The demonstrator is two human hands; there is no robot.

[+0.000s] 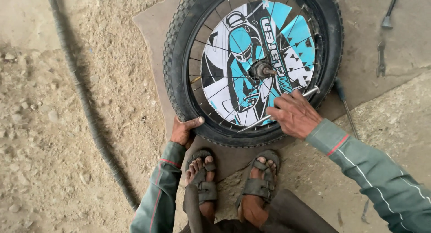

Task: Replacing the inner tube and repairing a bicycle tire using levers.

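Wheel (253, 65) rim under left fingers (195, 122) — right hand (294, 114) grips metal lever (278, 111).

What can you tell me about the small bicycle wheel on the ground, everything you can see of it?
The bicycle wheel lies flat on a brownish mat, its top cut off by the frame. It has a knobby black tyre, thin metal spokes, a central hub with a protruding axle, and a blue, white and black printed disc behind the spokes. The left hand grips the tyre's near edge; the right hand holds a metal tool laid across the spokes.
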